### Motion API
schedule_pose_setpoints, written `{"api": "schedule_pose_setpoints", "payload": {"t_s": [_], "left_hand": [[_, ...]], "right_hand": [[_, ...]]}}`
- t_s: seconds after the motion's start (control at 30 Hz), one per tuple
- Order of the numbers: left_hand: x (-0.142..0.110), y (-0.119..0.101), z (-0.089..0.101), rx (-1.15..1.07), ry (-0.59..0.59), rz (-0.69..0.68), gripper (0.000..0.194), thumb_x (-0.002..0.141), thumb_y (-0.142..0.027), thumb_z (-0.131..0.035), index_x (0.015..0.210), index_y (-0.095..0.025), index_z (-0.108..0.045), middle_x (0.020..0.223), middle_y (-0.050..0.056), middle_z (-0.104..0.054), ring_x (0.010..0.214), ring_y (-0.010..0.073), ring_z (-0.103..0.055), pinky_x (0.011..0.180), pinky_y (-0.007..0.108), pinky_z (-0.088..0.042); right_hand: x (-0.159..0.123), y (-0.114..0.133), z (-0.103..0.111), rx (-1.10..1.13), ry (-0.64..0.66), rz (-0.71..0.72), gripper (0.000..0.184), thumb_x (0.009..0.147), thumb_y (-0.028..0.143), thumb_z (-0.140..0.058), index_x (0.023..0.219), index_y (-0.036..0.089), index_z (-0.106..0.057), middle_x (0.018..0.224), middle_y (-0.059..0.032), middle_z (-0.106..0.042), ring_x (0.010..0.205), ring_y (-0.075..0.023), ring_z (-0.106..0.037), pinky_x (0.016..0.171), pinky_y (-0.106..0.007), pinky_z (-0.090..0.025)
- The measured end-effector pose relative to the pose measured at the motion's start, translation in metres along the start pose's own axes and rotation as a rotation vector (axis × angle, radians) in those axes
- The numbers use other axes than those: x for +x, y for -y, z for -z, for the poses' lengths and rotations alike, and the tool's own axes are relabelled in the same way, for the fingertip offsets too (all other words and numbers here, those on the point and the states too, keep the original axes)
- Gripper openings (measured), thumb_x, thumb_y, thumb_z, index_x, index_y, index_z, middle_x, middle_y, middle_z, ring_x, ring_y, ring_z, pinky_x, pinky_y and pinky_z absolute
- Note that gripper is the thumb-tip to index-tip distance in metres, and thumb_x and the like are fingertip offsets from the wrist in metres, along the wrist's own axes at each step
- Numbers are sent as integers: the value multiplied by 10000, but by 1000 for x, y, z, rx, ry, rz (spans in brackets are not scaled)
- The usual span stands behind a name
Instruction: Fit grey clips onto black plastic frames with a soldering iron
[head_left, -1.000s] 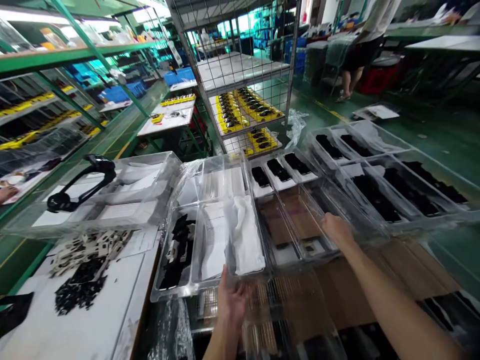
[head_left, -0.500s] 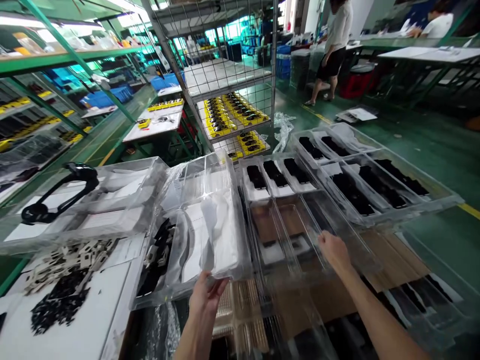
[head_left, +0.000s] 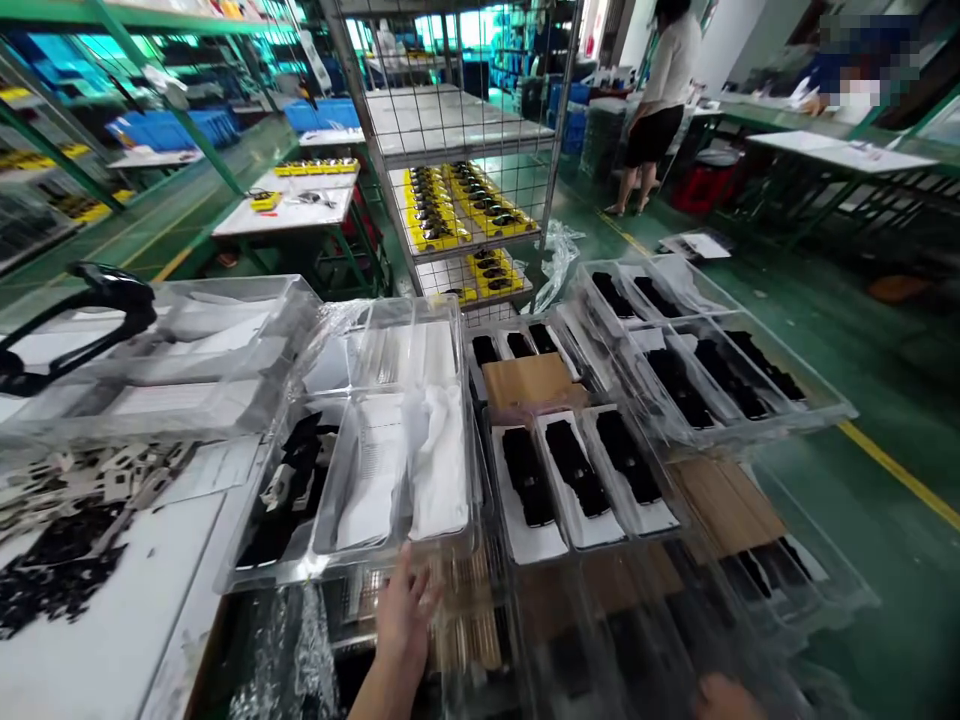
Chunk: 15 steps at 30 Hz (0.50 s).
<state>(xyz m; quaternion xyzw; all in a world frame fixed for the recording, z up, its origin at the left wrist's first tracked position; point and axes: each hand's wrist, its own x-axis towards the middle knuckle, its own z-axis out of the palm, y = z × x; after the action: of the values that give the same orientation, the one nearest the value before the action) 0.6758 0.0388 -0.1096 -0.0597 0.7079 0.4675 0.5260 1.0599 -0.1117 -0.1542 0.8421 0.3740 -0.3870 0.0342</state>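
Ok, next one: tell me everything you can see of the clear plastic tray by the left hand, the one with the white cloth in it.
The clear plastic tray is shallow, see-through and rectangular, divided into three long compartments. The left one holds a jumble of black pieces, the middle a white sheet, and the right a crumpled white cloth. It lies roughly level beside a white table. The left hand is just below its front edge; whether they touch is hard to tell.

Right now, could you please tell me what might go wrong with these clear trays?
The left hand is near the front rim of the clear tray; if it tips, the loose-looking black parts could spill. A second clear tray, with black pieces on white inserts, appears stacked on other clear trays and might slide.
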Motion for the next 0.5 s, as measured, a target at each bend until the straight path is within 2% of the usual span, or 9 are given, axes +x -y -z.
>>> {"api": "schedule_pose_setpoints", "payload": {"t_s": [0.03, 0.07, 0.13, 0.23, 0.3, 0.33, 0.4, 0.43, 0.5], "left_hand": [[-9, 11, 4, 36, -8, 7, 293, 863, -307, -633, 1129, -231, -535, 1195, 135, -597, 1139, 290, -609, 774, 386, -592], [-20, 24, 6, 72, -2, 13, 319, 875, -324, -604, 1167, -233, -517, 1242, 151, -575, 1201, 302, -571, 800, 397, -583], [-41, 48, 2, 137, 112, 14, 349, 878, -301, -575, 1212, -219, -517, 1231, 161, -607, 1192, 302, -587, 847, 410, -566], [-56, 72, -31, 227, 453, -25, 285, 825, -276, -655, 1081, -150, -670, 1154, 166, -688, 1097, 313, -650, 896, 415, -549], [-47, 76, -64, 288, 583, -89, 262, 786, -226, -712, 1036, -149, -716, 1186, 149, -691, 1148, 303, -623, 962, 395, -510], [-37, 75, -81, 317, 602, -119, 291, 790, -196, -714, 1078, -158, -706, 1235, 138, -672, 1194, 291, -592, 1004, 397, -479], [-11, 71, -113, 370, 565, -177, 352, 844, -206, -680, 1192, -175, -641, 1369, 118, -583, 1282, 271, -514, 1069, 450, -417], [1, 70, -126, 399, 540, -194, 359, 875, -239, -657, 1225, -177, -609, 1396, 113, -550, 1278, 276, -510, 1062, 502, -414], [23, 72, -149, 460, 500, -217, 352, 907, -287, -626, 1241, -185, -585, 1376, 108, -546, 1218, 275, -545, 1016, 527, -450]], "right_hand": [[10, 14, 8, -7, -27, 4, 260, 748, 252, -686, 521, 240, -559, 571, -32, -656, 638, -249, -699, 656, -387, -553], [24, 32, 15, -4, -63, 23, 219, 858, 290, -641, 658, 203, -622, 674, -23, -680, 726, -214, -693, 755, -403, -542], [58, 82, 26, 50, -127, 133, 201, 960, 353, -564, 1026, 189, -659, 1070, -54, -690, 989, -197, -650, 912, -417, -499], [115, 164, 25, 119, -155, 175, 332, 957, 396, -572, 1220, 196, -601, 1302, -93, -588, 1124, -242, -592, 964, -480, -474], [143, 205, 15, 129, -170, 105, 397, 941, 379, -600, 1291, 197, -556, 1375, -103, -528, 1193, -276, -547, 995, -523, -444], [152, 217, 10, 131, -177, 53, 423, 935, 378, -608, 1311, 196, -539, 1391, -107, -511, 1213, -290, -530, 1003, -542, -432], [162, 226, 1, 143, -176, -38, 448, 930, 380, -614, 1329, 197, -523, 1403, -110, -494, 1228, -302, -515, 1006, -558, -424], [164, 224, -2, 157, -166, -66, 448, 929, 383, -615, 1326, 196, -525, 1399, -111, -495, 1224, -303, -516, 1002, -558, -428], [166, 214, -5, 209, -136, -73, 439, 927, 385, -618, 1313, 193, -534, 1392, -110, -500, 1216, -300, -522, 993, -551, -437]]}}
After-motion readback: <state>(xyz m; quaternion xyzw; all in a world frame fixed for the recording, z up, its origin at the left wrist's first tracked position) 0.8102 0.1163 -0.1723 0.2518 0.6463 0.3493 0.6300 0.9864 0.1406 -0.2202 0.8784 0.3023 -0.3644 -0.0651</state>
